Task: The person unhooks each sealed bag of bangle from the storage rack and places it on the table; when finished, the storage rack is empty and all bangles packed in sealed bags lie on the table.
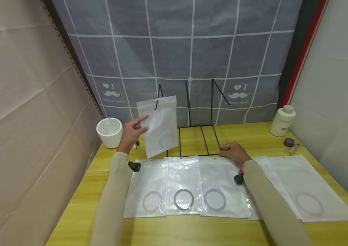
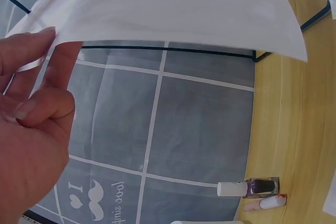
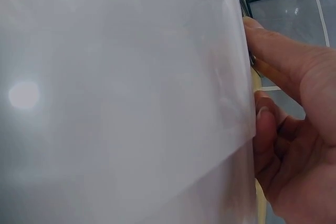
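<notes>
A white zip bag point(image 1: 161, 126) with a pale bangle inside hangs by its top from the left hook of a black wire rack point(image 1: 204, 140). My left hand point(image 1: 130, 132) pinches the bag's left edge between thumb and fingers; in the left wrist view the bag's edge point(image 2: 173, 14) lies between them. On the right, my right hand point(image 1: 233, 152) grips the rack's front right corner with thumb and fingertips. Bags fill much of the right wrist view beside this hand point(image 3: 299, 103), partly hiding the wire there.
Several zip bags with bangles lie along the table front, among them one with a dark bangle point(image 1: 183, 199). A white cup point(image 1: 109, 133) stands at left. On the right are a white bottle point(image 1: 282, 121), a purple cap point(image 1: 289, 142) and a small vial point(image 1: 293, 149).
</notes>
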`<state>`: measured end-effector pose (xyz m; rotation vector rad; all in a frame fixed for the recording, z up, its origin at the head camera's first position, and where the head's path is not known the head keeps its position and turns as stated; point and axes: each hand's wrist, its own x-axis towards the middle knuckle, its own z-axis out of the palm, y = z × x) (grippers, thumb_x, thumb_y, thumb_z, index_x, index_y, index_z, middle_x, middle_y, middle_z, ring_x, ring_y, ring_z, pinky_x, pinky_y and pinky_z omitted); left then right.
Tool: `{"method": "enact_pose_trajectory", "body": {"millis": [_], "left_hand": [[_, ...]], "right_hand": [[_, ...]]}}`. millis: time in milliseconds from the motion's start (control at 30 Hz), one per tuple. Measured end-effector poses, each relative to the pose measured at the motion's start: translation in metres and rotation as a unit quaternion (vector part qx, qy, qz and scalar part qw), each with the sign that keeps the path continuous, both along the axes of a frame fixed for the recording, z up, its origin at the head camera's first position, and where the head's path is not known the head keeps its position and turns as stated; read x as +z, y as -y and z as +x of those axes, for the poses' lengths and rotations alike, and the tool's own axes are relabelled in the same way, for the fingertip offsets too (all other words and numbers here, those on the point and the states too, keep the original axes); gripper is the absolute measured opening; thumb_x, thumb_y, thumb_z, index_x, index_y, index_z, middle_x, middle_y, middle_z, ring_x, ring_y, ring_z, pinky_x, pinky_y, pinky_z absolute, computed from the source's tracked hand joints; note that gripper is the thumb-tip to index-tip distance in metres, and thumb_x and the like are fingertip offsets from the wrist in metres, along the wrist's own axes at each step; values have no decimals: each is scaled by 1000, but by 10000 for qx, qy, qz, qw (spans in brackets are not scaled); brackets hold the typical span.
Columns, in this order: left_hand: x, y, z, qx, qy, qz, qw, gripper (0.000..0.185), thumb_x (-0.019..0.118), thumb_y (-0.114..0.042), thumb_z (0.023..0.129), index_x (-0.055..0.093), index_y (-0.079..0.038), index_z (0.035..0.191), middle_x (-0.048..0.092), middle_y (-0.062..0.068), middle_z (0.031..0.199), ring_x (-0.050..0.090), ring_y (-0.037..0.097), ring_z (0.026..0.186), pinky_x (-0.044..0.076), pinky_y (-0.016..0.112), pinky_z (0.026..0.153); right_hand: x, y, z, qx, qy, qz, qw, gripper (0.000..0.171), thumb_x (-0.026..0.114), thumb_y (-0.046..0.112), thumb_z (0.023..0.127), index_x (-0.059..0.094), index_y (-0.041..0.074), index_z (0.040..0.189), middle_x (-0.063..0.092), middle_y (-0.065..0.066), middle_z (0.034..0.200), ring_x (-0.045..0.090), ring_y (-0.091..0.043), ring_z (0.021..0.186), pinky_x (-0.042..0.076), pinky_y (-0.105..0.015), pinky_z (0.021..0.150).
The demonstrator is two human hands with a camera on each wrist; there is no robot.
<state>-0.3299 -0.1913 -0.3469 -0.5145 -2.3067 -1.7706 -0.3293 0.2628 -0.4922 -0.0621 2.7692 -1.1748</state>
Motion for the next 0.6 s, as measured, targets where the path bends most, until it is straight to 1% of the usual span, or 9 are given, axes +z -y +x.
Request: {"method": "enact_pose_trajectory", "body": {"millis": [67, 133, 267, 333, 367, 400, 433, 500, 600], "left_hand": [[-5, 3, 3, 26, -75, -94, 9999, 50, 73, -5, 92, 63, -16, 140, 54, 3, 150, 48, 8, 54, 35, 20, 47], [-7, 5, 9, 23, -157, -203, 9997, 50, 74, -8, 92, 63, -18, 140, 56, 3, 148, 43, 8, 50, 32, 21, 43], [-4, 8, 25, 99, -193, -495, 9985, 49, 73, -11, 94, 63, -20, 141, 61, 2, 141, 38, 10, 50, 32, 22, 42], [-2, 11, 32, 163, -197, -648, 9976, 49, 72, -10, 94, 62, -19, 141, 68, 4, 115, 36, 11, 50, 32, 22, 43], [-2, 12, 35, 187, -195, -687, 9973, 49, 72, -10, 94, 62, -18, 142, 66, 4, 100, 35, 11, 50, 32, 22, 43], [-1, 13, 39, 189, -199, -699, 9972, 49, 72, -9, 94, 62, -17, 142, 61, 2, 90, 35, 11, 49, 32, 22, 43], [-1, 15, 42, 188, -206, -685, 9973, 49, 72, -9, 94, 62, -17, 141, 57, -2, 87, 35, 12, 49, 31, 22, 43], [1, 17, 51, 163, -297, -698, 9970, 49, 73, -9, 94, 62, -16, 141, 46, 0, 74, 35, 12, 49, 31, 22, 44], [5, 23, 67, 134, -497, -715, 9961, 47, 74, -11, 93, 64, -15, 139, 46, -1, 76, 36, 13, 52, 32, 23, 46]], "right_hand": [[0, 0, 0, -9, 13, 26, 10000, 57, 76, 44, 90, 65, 12, 137, 57, -20, 143, 49, -42, 133, 40, -60, 109], [1, 0, 0, -20, 30, 30, 10000, 58, 76, 44, 89, 65, 12, 137, 57, -21, 143, 49, -42, 134, 39, -61, 109], [3, 0, 1, -50, 69, -2, 10000, 59, 77, 44, 88, 65, 12, 136, 56, -21, 143, 48, -43, 135, 38, -61, 110], [3, 0, 1, -38, 80, -23, 10000, 60, 77, 45, 88, 65, 12, 136, 56, -21, 144, 47, -43, 135, 39, -61, 110], [3, 0, 1, -33, 87, -37, 9999, 60, 77, 45, 88, 65, 11, 136, 56, -21, 144, 47, -43, 135, 38, -61, 110], [3, 0, 1, -16, 76, -26, 10000, 60, 77, 45, 88, 65, 11, 136, 56, -21, 143, 47, -44, 135, 39, -61, 110], [3, 0, 1, 12, 63, -14, 10000, 60, 77, 45, 88, 65, 11, 136, 56, -22, 143, 47, -44, 135, 39, -62, 109], [3, 1, 2, 50, 54, 17, 10000, 62, 77, 46, 88, 64, 10, 137, 56, -23, 143, 48, -45, 134, 40, -62, 108], [4, 2, 2, 47, 24, 41, 10000, 62, 76, 46, 88, 64, 10, 137, 57, -23, 142, 50, -44, 132, 42, -62, 107]]}}
